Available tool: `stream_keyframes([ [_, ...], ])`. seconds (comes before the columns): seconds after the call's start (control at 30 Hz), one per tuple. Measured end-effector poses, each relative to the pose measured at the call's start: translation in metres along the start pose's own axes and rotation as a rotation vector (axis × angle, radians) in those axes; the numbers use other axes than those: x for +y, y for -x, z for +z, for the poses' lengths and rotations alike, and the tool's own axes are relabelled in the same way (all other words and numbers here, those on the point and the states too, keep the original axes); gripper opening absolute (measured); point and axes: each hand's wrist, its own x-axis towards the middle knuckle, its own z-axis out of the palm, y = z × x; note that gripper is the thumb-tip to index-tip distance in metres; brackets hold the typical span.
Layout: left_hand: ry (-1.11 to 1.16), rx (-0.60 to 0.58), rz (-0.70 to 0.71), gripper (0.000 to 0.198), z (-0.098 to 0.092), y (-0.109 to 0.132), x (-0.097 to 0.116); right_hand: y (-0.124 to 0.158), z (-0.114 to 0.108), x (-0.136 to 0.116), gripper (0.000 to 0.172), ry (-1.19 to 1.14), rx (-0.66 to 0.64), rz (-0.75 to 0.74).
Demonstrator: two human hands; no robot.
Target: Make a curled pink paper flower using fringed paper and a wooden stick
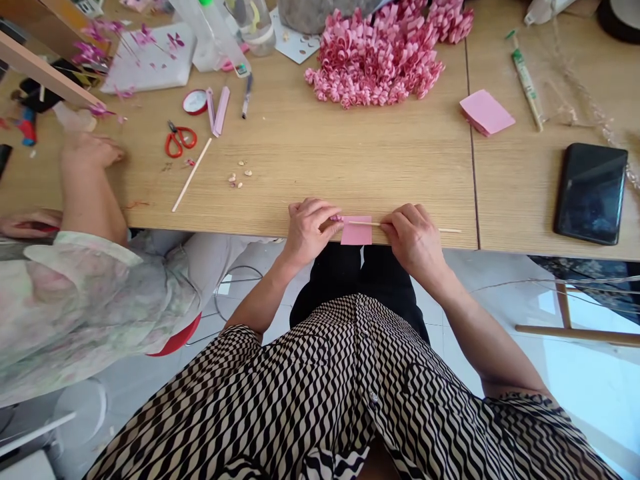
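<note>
My left hand [311, 232] and my right hand [413, 241] rest at the table's near edge, both holding a thin wooden stick [423, 228]. A strip of pink paper [356, 231] hangs from the stick between my hands, over the edge. At its left end, my left fingers pinch a small pink curl [336, 217]. The stick's far end pokes out to the right past my right hand. A heap of curled pink paper [375, 60] lies at the table's far side.
On the wooden table [350, 160] lie red scissors [180, 139], a loose stick, a pink paper stack, a black tablet and several small shells. A co-worker's arm and floral sleeve occupy the left side, with their hand on the table.
</note>
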Motion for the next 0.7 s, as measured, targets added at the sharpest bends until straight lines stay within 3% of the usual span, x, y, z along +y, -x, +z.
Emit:
stream_keyframes([
  [0.2, -0.024, -0.003, 0.009, 0.012, 0.006, -0.004, 0.001, 0.000, 0.001, 0.000, 0.023, 0.016, 0.014, -0.001],
  [0.5, 0.018, 0.039, -0.034, 0.015, -0.002, 0.003, -0.002, -0.007, -0.002, -0.005, 0.021, -0.087, 0.019, 0.057],
  [0.7, 0.025, 0.052, -0.039, 0.014, 0.004, 0.002, 0.000, -0.031, -0.005, -0.027, 0.018, -0.014, -0.088, 0.033],
])
